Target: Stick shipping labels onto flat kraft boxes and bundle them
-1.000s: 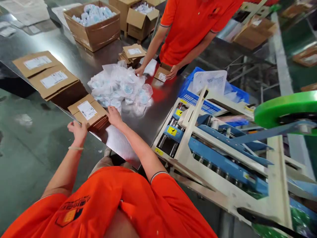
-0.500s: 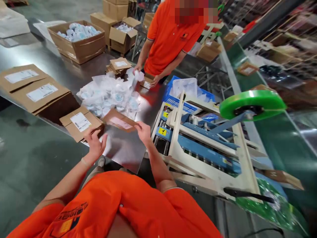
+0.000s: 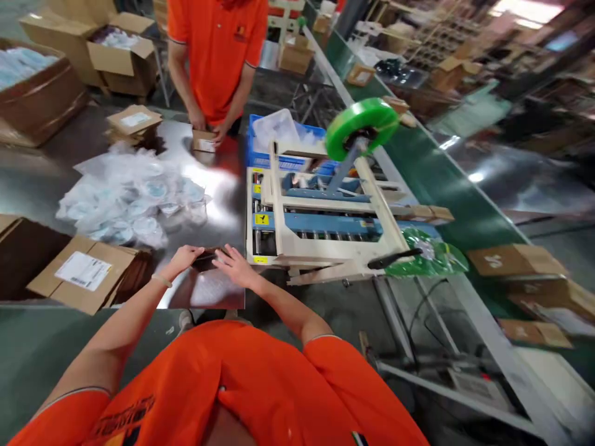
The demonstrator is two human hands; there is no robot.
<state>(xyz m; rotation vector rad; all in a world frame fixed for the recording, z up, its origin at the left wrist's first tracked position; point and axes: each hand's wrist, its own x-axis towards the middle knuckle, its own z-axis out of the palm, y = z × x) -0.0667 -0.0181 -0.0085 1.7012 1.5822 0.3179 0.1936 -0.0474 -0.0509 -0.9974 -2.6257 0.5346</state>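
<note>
A small brown cardboard box (image 3: 208,259), seen nearly edge-on and dark inside, is between my hands over the metal table's front part. My left hand (image 3: 183,259) pinches its left end between thumb and fingers. At its right end is my right hand (image 3: 236,267), fingers spread and extended against the cardboard. Left of my hands lies a stack of flat cardboard boxes (image 3: 88,272), the top one with a white label. Behind that, a heap of clear bags with pale blue round contents (image 3: 134,192) covers part of the table.
Across the table a co-worker in an orange shirt (image 3: 218,62) has both hands at a small labelled box (image 3: 203,141). On the right stands a taping machine (image 3: 325,223) with a green tape roll (image 3: 362,127). Beyond it runs a green conveyor (image 3: 432,179) carrying boxes.
My view has turned right. The cardboard, held tilted in my right hand before, is now between both hands; my left hand has come over from the stack. The co-worker's hands have moved to a small box.
</note>
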